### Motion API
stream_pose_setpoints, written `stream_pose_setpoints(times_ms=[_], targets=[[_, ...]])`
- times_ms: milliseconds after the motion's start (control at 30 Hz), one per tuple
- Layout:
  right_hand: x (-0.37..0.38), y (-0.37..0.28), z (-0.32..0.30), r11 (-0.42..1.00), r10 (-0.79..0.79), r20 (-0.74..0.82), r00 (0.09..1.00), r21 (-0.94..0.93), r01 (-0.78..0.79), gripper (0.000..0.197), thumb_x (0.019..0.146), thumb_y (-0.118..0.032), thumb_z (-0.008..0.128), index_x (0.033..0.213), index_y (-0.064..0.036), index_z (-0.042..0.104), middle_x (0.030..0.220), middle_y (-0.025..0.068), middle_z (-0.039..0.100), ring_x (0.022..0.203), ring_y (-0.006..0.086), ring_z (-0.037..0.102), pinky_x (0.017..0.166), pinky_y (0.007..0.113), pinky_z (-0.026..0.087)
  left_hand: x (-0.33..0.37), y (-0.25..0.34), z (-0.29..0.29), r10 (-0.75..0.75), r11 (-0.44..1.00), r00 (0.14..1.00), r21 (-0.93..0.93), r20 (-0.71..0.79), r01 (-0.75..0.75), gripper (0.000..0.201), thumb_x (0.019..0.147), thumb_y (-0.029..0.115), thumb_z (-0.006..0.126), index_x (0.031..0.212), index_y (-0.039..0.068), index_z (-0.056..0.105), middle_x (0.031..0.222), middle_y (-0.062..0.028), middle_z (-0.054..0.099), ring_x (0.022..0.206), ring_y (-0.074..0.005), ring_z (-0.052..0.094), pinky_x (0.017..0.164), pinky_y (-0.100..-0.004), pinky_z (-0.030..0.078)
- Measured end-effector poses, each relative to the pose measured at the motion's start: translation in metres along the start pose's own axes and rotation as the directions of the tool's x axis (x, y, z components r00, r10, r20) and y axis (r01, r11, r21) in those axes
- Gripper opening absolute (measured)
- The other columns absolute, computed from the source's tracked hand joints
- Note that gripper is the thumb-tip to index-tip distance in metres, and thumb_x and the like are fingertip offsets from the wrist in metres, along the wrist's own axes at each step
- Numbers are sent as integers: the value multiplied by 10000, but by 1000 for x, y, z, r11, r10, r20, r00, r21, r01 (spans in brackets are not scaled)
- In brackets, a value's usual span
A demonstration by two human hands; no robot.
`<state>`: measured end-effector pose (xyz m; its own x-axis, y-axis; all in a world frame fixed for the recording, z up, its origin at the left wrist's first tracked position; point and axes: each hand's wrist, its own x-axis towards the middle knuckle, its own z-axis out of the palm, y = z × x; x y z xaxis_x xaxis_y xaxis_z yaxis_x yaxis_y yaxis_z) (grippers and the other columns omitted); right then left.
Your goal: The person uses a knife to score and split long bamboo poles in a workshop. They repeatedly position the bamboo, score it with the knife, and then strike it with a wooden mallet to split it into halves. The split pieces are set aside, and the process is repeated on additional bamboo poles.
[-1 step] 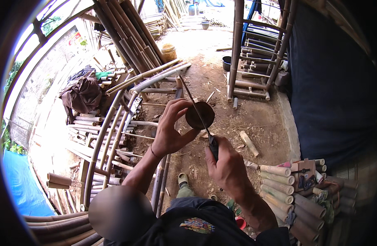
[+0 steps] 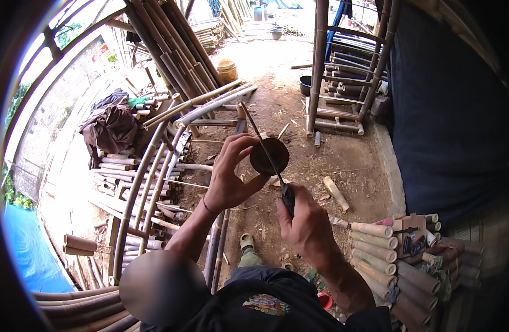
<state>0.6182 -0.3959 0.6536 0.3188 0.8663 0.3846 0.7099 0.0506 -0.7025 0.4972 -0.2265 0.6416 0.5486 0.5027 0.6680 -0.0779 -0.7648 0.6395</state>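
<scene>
My left hand [image 2: 229,171] holds a dark round piece [image 2: 280,150] by its left side, with the fingers over its upper edge and the thumb below. The piece looks like the end of a bamboo tube, though its length is hidden. My right hand [image 2: 307,224] grips a long, narrow knife by its dark handle [image 2: 288,198]. The knife's blade [image 2: 255,126] lies slantwise across the round end, its tip pointing away to the upper left. Whether the edge bites into the piece cannot be made out.
Bent bamboo poles [image 2: 149,182] form a frame on the left, beside stacked bamboo tubes [image 2: 113,166]. More cut tubes [image 2: 373,243] lie at the lower right under a small brown box [image 2: 409,229]. A bamboo rack [image 2: 343,113] stands ahead right. One split piece [image 2: 336,193] rests on the dirt floor.
The dark round piece and the knife have shifted very slightly. Both hands keep the same grip and place.
</scene>
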Motion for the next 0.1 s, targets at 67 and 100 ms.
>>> stream_pose_setpoints(times_ms=[67, 100], targets=[[-6, 6, -1, 1000, -22, -11, 1000, -3, 22, 272, 971, -199, 596, 1134, 10, 534, 929, 235, 636, 791, 436, 673, 628, 482, 560, -4, 2, 4, -13, 1000, 1000, 6, 7, 13, 673, 697, 16, 826, 1300, 67, 529, 1318, -131, 506, 1219, -274, 567, 988, -414, 544], [-6, 10, -2, 999, -48, -22, 999, -8, 48, 288, 969, -200, 601, 1156, 5, 527, 949, 232, 637, 798, 439, 676, 625, 480, 563, -4, 2, 5, -18, 1000, 1000, 11, 10, 18, 673, 696, 19, 827, 1299, 69, 531, 1322, -132, 504, 1219, -277, 568, 987, -415, 546]])
